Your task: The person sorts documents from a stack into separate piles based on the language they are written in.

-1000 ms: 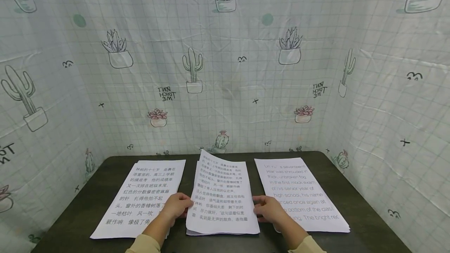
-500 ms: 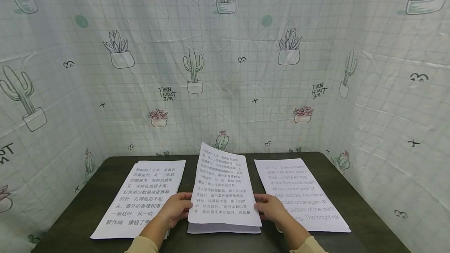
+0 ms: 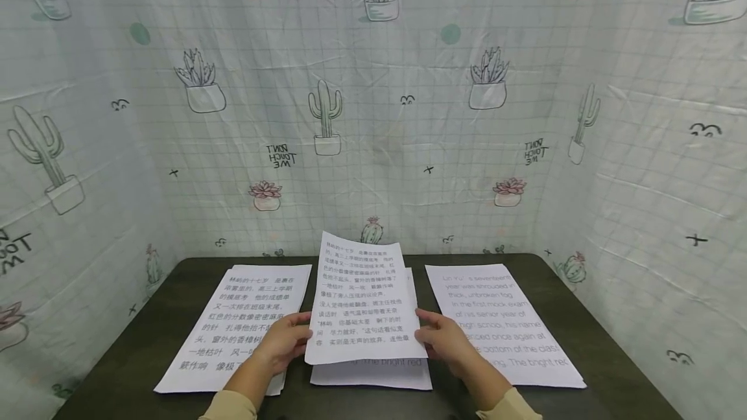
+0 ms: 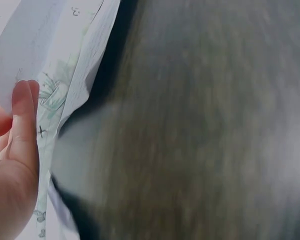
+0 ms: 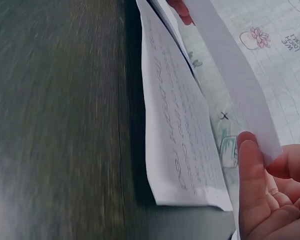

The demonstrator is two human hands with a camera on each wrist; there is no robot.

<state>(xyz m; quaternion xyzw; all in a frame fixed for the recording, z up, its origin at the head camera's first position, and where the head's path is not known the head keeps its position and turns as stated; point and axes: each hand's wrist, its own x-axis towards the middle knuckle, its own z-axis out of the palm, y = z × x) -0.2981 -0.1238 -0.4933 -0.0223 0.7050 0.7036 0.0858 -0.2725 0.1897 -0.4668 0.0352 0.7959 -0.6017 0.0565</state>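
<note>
A white printed sheet of paper point(image 3: 358, 306) is raised and tilted over the middle paper stack point(image 3: 373, 378). My left hand point(image 3: 284, 342) pinches its left edge, and my right hand point(image 3: 446, 342) pinches the right one. Chinese characters cover the face of the sheet. Below its lower edge, a line of English print shows on the stack. In the left wrist view, the fingertips of my left hand point(image 4: 17, 145) are at the sheet's side. Seen from the right wrist, thumb and fingers of my right hand point(image 5: 275, 195) grip a corner of the sheet point(image 5: 235, 70), well above the printed pages point(image 5: 180, 125).
To the left lies a stack with Chinese print point(image 3: 233, 316), partly behind my left forearm. A stack with English print point(image 3: 502, 323) lies on the right. All rest on a dark wooden table point(image 3: 134, 342). A cactus-patterned curtain point(image 3: 385, 148) encloses the back and sides.
Both hands have lifted the top sheet off the middle stack, up and slightly left. English print has come into view beneath it. The side stacks stay put.
</note>
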